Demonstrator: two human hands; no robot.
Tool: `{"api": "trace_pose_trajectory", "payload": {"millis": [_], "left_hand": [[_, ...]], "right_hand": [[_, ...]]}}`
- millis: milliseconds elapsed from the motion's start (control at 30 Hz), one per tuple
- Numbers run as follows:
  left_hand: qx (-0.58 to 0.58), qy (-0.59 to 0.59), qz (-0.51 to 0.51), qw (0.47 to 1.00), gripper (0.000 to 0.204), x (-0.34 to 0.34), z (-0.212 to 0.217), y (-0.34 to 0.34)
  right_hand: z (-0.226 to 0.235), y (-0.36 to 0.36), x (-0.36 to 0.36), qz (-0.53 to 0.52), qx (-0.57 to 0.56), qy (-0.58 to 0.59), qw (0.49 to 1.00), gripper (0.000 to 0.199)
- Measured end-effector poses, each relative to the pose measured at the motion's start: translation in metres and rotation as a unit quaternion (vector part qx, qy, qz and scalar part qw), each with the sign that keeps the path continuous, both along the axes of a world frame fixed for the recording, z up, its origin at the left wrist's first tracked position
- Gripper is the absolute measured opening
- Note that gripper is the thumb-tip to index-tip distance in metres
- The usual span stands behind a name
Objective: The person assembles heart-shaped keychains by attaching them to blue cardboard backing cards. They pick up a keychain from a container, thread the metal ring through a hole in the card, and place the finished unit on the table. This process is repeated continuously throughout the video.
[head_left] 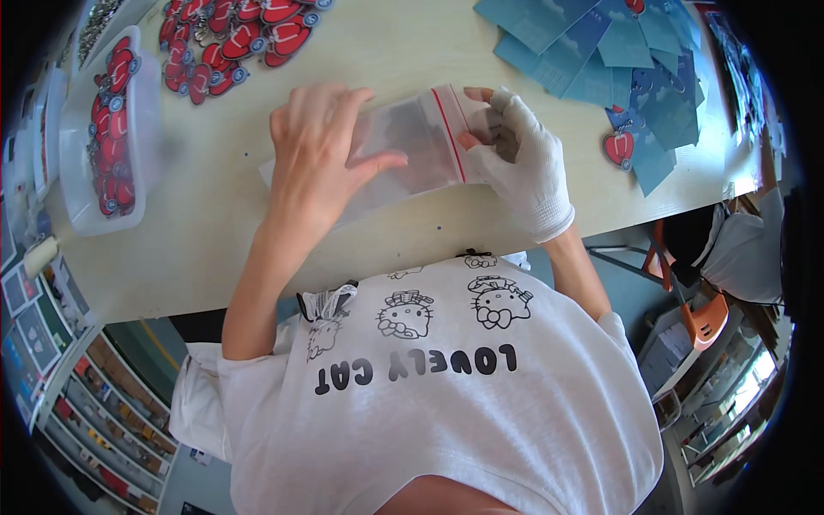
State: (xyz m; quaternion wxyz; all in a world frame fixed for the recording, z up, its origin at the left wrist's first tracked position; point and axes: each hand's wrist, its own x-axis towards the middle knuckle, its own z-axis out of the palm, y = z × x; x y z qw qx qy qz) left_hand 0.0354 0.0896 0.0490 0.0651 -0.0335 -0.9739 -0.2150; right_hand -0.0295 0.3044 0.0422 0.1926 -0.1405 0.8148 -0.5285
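A clear zip bag [402, 153] with a red line along its mouth lies on the table in front of me. My left hand [313, 159], bare, rests over the bag's left part with its thumb stretched out and fingers apart. At the right, my right hand [525, 163] wears a white glove with the thumb and fingertips bare. Its fingers curl round the mouth end of the bag, thumb near the red line. What lies under my left palm is hidden.
Red heart-shaped keychains [240, 39] are piled at the far left. A translucent plastic bin [77, 206] holds more of them. Blue cards [601, 60] lie spread at the far right, with a red keychain [618, 148] on them. An orange chair part [707, 322] stands beyond the table's right edge.
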Motion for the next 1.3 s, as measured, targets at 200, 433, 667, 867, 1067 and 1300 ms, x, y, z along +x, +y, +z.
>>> {"api": "trace_pose_trajectory", "payload": {"millis": [200,433,667,867,1067,1300], "left_hand": [[0.211,0.051,0.047,0.975,0.037,-0.003,-0.034,-0.004],[0.153,0.193,0.007,0.969,0.031,-0.004,-0.043,-0.012],[0.203,0.140,0.067,0.967,0.032,-0.007,-0.024,0.006],[0.214,0.113,0.026,0.970,0.028,-0.002,-0.032,-0.005],[0.262,0.048,-0.007,0.964,0.012,-0.006,0.001,-0.014],[0.492,-0.165,0.072,0.852,0.010,-0.010,0.025,-0.026]], "right_hand": [[-0.003,0.012,-0.004,0.000,0.095,0.154,0.984,0.047],[-0.001,0.010,-0.013,0.003,0.111,0.294,0.949,0.051],[-0.020,-0.021,-0.015,0.033,0.110,0.320,0.940,0.048],[-0.014,-0.020,-0.016,0.067,0.060,0.288,0.953,0.039],[0.004,-0.018,-0.024,0.090,-0.090,-0.030,0.991,0.020],[0.025,-0.015,-0.039,0.081,-0.150,-0.123,0.978,0.033]]}}
